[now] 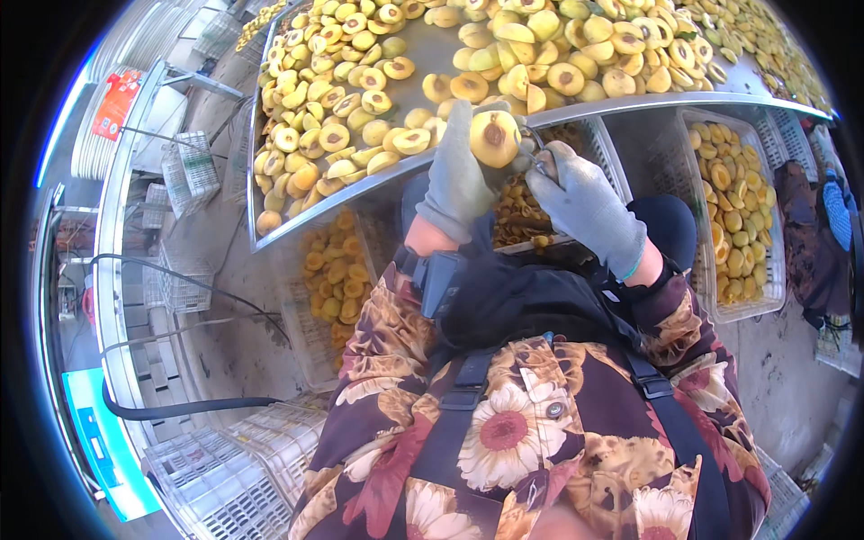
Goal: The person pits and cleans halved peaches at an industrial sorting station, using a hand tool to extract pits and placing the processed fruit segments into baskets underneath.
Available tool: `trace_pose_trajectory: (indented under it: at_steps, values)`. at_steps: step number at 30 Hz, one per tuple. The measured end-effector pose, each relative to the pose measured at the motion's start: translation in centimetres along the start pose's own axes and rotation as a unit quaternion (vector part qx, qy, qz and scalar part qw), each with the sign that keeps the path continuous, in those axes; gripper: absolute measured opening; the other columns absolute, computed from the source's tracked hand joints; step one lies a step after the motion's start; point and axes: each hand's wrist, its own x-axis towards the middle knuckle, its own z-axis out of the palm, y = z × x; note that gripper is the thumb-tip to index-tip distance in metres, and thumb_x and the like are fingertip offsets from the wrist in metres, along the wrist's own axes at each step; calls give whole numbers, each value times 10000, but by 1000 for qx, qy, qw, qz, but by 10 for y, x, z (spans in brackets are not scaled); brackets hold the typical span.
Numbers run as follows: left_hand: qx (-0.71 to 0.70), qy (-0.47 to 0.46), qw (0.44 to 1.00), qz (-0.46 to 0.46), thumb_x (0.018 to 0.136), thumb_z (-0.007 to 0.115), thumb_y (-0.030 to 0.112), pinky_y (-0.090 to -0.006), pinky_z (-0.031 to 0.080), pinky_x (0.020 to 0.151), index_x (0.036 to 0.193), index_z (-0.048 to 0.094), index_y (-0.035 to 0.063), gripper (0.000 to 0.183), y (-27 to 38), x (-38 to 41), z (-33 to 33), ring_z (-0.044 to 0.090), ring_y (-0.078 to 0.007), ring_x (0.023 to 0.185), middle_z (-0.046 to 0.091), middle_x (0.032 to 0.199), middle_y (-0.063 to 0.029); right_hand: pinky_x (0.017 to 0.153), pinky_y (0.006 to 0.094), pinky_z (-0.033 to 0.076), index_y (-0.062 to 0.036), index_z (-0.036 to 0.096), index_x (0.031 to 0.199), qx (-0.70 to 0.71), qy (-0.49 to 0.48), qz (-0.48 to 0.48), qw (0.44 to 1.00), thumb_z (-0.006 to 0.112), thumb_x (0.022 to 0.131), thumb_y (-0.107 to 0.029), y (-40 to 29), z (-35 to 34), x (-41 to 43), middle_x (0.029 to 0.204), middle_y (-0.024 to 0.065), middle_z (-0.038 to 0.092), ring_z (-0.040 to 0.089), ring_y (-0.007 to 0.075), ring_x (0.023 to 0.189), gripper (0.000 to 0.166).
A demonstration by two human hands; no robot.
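My left hand [453, 179], in a grey work glove, grips a halved yellow stone fruit [495, 137], probably a peach. Its cut face is turned up, with a brown pit hollow or stone in the middle; which of the two cannot be told. Beside the fruit, my gloved right hand [586, 199] is closed around a small metal hand tool [538, 158], mostly hidden by the fingers. Both hands are at the near rim of a metal table [432, 57] heaped with similar halves [334, 138]. Below them, a crate [611, 158] contains brownish-yellow fruit scraps [516, 216].
Plastic crates of fruit halves stand on the floor at my left [307, 337] and right [776, 270]. Stacked white crates [229, 472] are behind on the left, near a black hose [196, 409] and a metal frame [111, 270]. Another person's blue sleeve [837, 209] shows far right.
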Motion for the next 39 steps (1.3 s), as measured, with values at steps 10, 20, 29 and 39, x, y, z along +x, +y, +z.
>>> trace_pose_trajectory:
  at_steps: [10,20,29,39]
  values:
    - [386,31,905,175,892,593,102,-363,501,809,1149,505,-27,301,-15,-8,1,629,-344,902,636,1050,-162,614,471,505,51,520,932,-149,-39,-39,987,552,873,-183,12,13,3,701,259,614,627,419,688,243]
    - [462,52,863,195,948,527,226,-387,480,839,1183,515,-19,340,-9,-18,11,611,-358,958,632,1073,-184,638,453,510,71,519,983,-91,-75,51,992,544,875,-186,2,14,-5,757,283,621,639,407,744,281]
    - [82,63,992,79,1013,415,254,-275,501,685,1017,595,-10,319,-18,-16,-1,626,-159,773,643,925,-97,315,246,366,-40,501,941,121,-244,307,912,504,921,-216,-49,-6,9,618,7,482,486,104,413,176]
    - [128,105,980,115,1019,321,483,-258,505,619,914,622,-14,591,-21,-13,4,619,-153,679,648,815,-101,292,220,347,-62,474,931,147,-269,332,892,483,920,-245,-47,-1,5,557,5,470,450,94,364,183]
